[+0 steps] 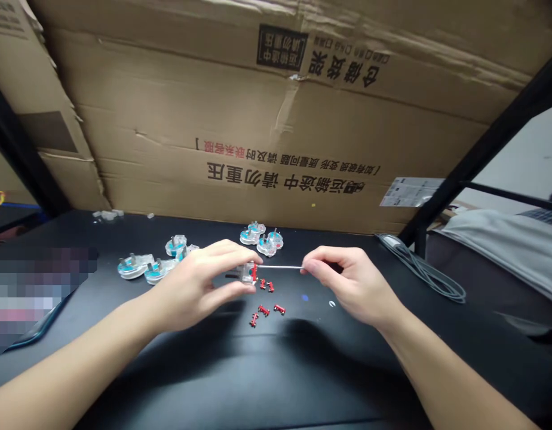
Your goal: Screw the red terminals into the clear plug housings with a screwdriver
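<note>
My left hand (204, 283) is closed on a clear plug (245, 273) with metal pins pointing left and a red piece at its right end. My right hand (343, 278) pinches the far end of a thin, pale, straight stick or cord (280, 267); which of these it is, I cannot tell. Its other end meets the red side of the plug, close to my left fingertips. Below the plug, several small red pieces with metal ends lie on the black table, among them one red piece (279, 309) off to the right.
Clear plugs with blue faces (133, 266) lie at the left, partly behind my left hand, and another group (267, 242) sits near the cardboard wall (280, 119). A coiled grey cable (423, 272) is at the right. Small clear bits (108, 215) lie back left.
</note>
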`<state>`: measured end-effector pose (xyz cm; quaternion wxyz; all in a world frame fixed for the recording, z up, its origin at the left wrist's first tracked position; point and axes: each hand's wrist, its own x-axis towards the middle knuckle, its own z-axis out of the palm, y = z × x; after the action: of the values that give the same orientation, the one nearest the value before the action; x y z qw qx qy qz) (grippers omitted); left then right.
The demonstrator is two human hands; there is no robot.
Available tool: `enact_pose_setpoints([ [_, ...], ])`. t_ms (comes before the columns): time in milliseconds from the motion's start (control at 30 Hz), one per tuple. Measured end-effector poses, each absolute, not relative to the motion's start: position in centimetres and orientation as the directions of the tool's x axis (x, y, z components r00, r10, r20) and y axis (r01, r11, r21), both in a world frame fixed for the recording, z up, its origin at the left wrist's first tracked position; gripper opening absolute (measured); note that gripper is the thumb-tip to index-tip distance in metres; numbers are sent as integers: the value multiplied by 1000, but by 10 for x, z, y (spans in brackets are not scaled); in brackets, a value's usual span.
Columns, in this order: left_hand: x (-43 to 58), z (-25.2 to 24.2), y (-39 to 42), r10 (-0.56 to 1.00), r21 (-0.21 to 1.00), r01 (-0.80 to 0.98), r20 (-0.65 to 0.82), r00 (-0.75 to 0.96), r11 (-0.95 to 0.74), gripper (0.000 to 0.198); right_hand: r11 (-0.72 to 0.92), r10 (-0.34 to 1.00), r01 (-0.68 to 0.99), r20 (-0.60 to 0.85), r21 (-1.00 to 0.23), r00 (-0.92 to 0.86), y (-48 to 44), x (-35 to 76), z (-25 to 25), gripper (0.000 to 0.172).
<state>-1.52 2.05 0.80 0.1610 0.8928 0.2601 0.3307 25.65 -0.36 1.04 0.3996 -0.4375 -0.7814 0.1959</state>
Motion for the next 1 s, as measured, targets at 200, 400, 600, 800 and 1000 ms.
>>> enact_pose_setpoints([
  [200,-2,10,11,741,873,175,263,618,-456,23,842,273,539,855,9,-441,-5,268,10,12],
  [400,-1,5,15,776,804,260,345,529,-535,25,710,688,381,700,-592,-193,-3,266,5,13],
  [600,-2,7,14,729,667,337,479,489,-664,26,604,796,267,584,-751,-159,-3,260,-1,17],
  [800,-3,6,12,780,778,261,418,466,-572,33,801,578,323,793,-505,-193,-1,264,-4,42],
  [1000,-4,5,12,783,782,255,418,460,-568,35,795,573,352,802,-494,-169,-1,262,-7,39],
])
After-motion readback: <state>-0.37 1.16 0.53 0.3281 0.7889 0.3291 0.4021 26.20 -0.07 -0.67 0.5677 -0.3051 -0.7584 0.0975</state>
